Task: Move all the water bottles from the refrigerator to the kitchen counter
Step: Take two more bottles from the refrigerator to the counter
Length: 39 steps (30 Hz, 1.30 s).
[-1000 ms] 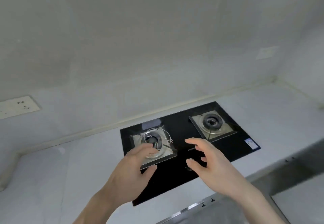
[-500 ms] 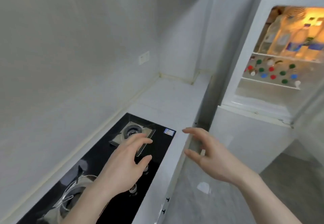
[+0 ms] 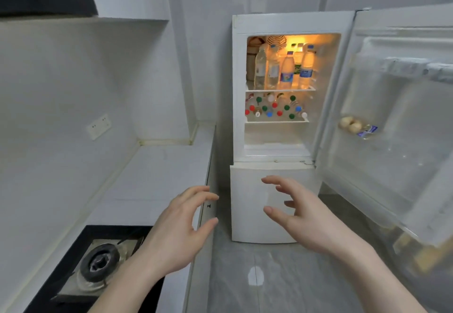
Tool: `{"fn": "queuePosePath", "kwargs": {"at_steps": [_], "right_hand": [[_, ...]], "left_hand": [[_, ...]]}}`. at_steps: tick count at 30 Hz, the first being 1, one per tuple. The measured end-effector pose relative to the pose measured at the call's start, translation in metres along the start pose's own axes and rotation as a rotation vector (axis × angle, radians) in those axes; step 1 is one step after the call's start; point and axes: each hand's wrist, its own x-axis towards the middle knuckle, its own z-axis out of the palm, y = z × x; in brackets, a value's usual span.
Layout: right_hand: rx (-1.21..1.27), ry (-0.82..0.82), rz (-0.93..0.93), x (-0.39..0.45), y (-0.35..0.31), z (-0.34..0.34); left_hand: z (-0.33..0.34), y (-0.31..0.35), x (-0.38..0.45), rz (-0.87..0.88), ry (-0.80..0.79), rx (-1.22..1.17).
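Since a second ago our view has swung off the stove and round to the right, so the refrigerator (image 3: 286, 126), which half a second back sat at the right edge, now stands straight ahead of us. Its upper door (image 3: 402, 126) hangs wide open to the right, and the lit compartment faces us.

To our left the kitchen counter (image 3: 159, 178) runs back to the corner beside the refrigerator, bare and pale, with the black stove (image 3: 98, 263) set into it close to us at the lower left.

On the top shelf we see water bottles (image 3: 286, 70) standing upright in a cluster under the warm lamp. On the shelf below, more bottles (image 3: 274, 108) show only their red, green, blue and white caps; how they lie we cannot tell.

Our left hand (image 3: 176, 234) is raised over the counter's edge, fingers spread and gently curved, holding nothing. Our right hand (image 3: 301, 212) is lifted before the closed lower door, fingers likewise spread, holding nothing and well apart from the bottles.
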Motion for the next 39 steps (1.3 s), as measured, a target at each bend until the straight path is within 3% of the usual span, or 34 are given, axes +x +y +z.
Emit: {"fn": "queuePosePath", "kwargs": {"at_steps": [20, 28, 39], "right_hand": [[-0.052, 0.208, 0.069, 0.117, 0.173, -0.164], [-0.103, 0.233, 0.111, 0.164, 0.204, -0.177], [-0.114, 0.313, 0.124, 0.302, 0.207, -0.167]], "left_hand": [[0.123, 0.083, 0.258, 0.168, -0.098, -0.032], [0.136, 0.069, 0.341, 0.226, -0.092, -0.032], [0.120, 0.007, 0.480, 0.293, -0.083, -0.054]]}}
